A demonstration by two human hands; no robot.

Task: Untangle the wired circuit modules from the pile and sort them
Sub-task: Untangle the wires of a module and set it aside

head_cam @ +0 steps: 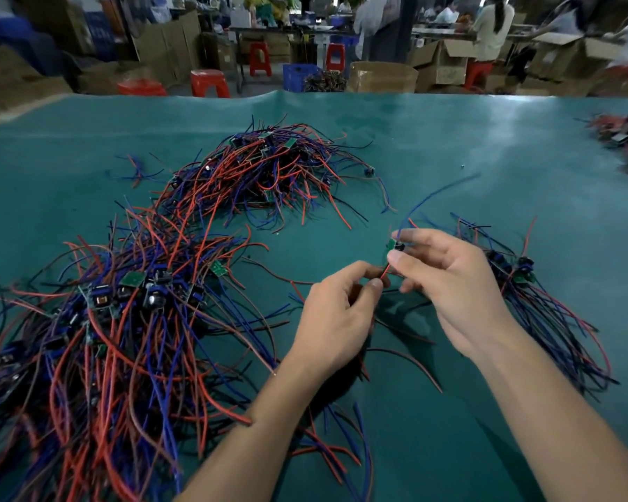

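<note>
Teal matting covers the tabletop (pixel 432 146) in front of you, and both of your hands meet just right of the frame's centre. Your right hand (pixel 446 280) pinches a small green circuit module (pixel 392 248) between thumb and fingers, with a blue wire (pixel 435 193) arcing up from it toward the upper right. Your left hand (pixel 336 317) has its fingers curled, thumb and forefinger nipping the red wire (pixel 384 272) that runs down from that module. A large tangled pile of wired modules (pixel 116 320) sprawls over the lower left of the frame, and a second heap (pixel 269 168) lies above centre. At the right, just beyond your right hand, sits a neater bundle of modules (pixel 533 298) with their wires trailing toward the lower right. Another small, blurred heap (pixel 624 139) shows at the right edge. Red stools (pixel 211 83) and cardboard boxes (pixel 446 63) stand beyond the tabletop.
</note>
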